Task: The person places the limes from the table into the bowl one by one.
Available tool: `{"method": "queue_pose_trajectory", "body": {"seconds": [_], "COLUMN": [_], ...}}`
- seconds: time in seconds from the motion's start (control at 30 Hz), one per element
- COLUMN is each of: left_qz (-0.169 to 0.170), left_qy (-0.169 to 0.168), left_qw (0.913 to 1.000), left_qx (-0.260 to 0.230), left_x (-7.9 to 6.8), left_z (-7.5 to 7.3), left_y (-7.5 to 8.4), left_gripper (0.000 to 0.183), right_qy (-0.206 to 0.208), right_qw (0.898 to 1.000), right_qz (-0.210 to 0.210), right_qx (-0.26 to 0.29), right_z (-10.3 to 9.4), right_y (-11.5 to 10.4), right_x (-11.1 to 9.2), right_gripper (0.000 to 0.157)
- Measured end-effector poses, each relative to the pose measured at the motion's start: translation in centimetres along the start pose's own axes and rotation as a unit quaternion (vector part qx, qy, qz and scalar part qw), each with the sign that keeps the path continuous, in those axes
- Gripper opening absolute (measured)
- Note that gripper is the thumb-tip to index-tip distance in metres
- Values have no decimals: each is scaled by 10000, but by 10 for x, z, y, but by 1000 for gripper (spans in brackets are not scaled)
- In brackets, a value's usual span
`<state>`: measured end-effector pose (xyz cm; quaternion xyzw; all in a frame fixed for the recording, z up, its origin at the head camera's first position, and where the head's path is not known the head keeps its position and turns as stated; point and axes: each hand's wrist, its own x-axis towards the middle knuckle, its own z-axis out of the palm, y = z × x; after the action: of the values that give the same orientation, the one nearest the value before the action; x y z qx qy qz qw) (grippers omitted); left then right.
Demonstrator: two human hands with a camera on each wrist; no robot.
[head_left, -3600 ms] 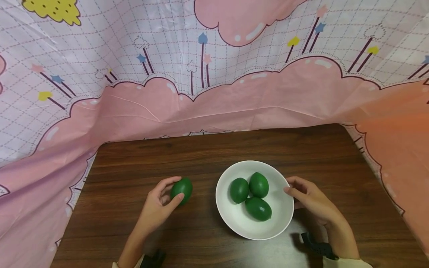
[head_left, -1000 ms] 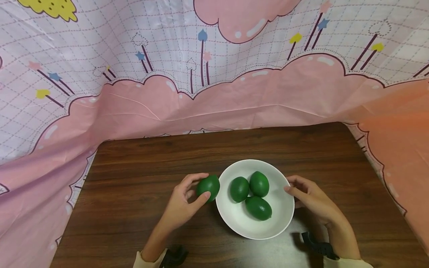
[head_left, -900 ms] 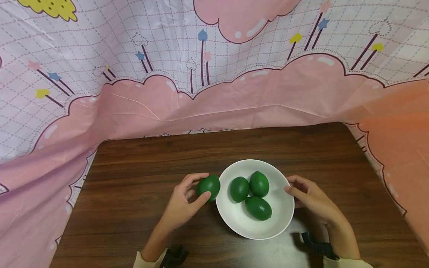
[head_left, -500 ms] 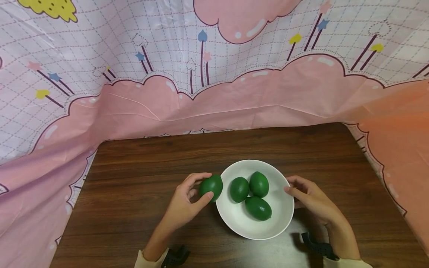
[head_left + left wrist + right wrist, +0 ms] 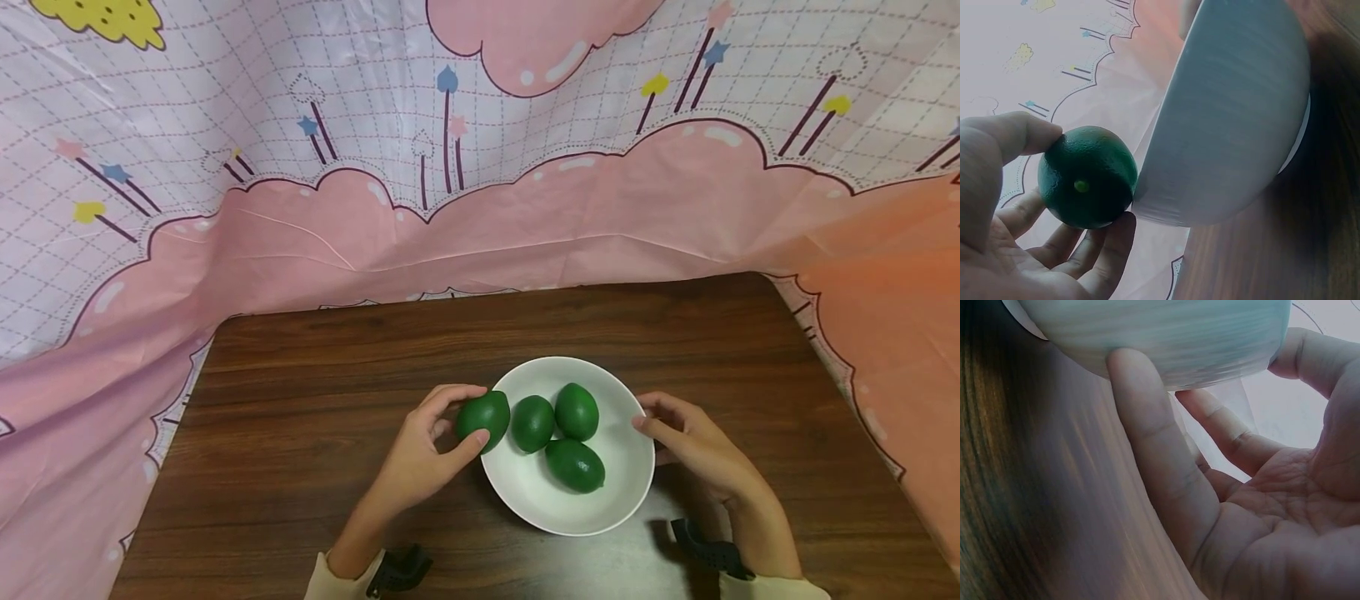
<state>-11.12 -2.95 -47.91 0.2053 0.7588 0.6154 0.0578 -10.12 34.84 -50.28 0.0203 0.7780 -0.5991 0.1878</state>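
Note:
Between thumb and fingers, my left hand (image 5: 423,454) (image 5: 1054,256) holds a green lime (image 5: 482,419) (image 5: 1088,169). That lime overlaps the left rim of a white bowl (image 5: 525,492) (image 5: 1229,112) in the head view. From the left wrist it appears right at the rim, its pale stem end facing the camera. Inside the bowl lie three more limes (image 5: 532,425), grouped close together. On the opposite side, my right hand (image 5: 701,450) (image 5: 1260,487) grips the bowl (image 5: 1185,337), thumb at the rim and fingers against the outer wall.
The bowl stands on a dark wooden table (image 5: 337,358). A pink and white patterned cloth (image 5: 480,250) hangs behind the table and along both sides. Each wrist carries a black strap (image 5: 708,550) near a pale sleeve.
My left hand has carried the lime rightward from over the table to the bowl's left rim, moving slowly of late. The right hand keeps its grip, and the bowl stays put.

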Motion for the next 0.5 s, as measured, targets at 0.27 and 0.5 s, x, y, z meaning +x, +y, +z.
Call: {"method": "queue_pose_trajectory", "body": {"seconds": [0.27,0.5], "left_qz": [200,309], "left_qy": [16,-26], "left_qw": [9994,9973], "left_qx": [282,667], "left_x": [1,3], "left_z": [5,8], "left_y": [2,1], "left_gripper": [45,43], "right_qy": [-2,-9], "right_qw": [10000,9999], "right_qz": [-98,-159], "right_qx": [16,44], "right_z": [0,1], "right_y": [0,0], "right_x": [-1,-1], "right_gripper": [43,42]}}
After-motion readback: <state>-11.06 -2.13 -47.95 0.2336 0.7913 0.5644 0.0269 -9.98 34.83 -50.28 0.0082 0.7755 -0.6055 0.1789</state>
